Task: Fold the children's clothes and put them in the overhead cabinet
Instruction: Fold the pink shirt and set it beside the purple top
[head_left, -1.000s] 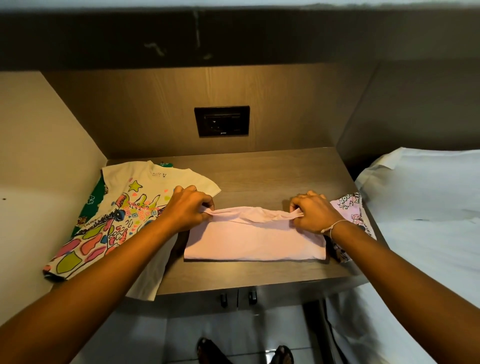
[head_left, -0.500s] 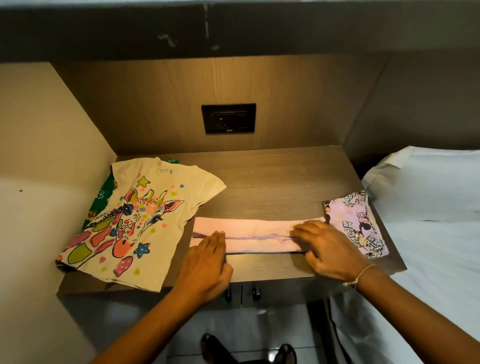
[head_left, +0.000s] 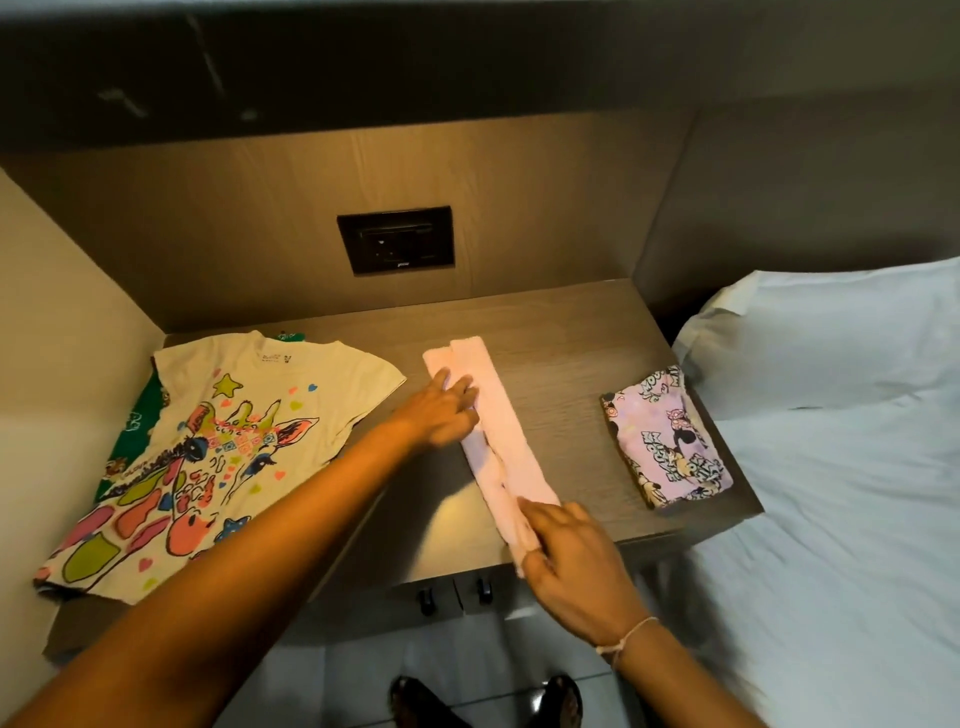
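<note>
A pink garment (head_left: 493, 426), folded into a long narrow strip, lies diagonally across the wooden desk (head_left: 566, 364). My left hand (head_left: 441, 410) rests on its far end with straight fingers. My right hand (head_left: 566, 561) holds the near end at the desk's front edge, fingers curled round the cloth. A cream T-shirt with a colourful giraffe print (head_left: 218, 447) lies flat at the left, over a green garment (head_left: 140, 415). A folded lilac cartoon-print garment (head_left: 670, 441) sits at the desk's right edge.
A black wall socket (head_left: 396, 240) is set in the back panel. A dark overhead cabinet underside (head_left: 363, 67) spans the top. A bed with white sheet and pillow (head_left: 831, 364) adjoins the desk at the right. My feet (head_left: 483, 701) stand on the tiled floor below.
The pink garment went from a wide fold to a narrow strip, then turned from crosswise to diagonal. My left hand moved to its far end, my right hand to its near end.
</note>
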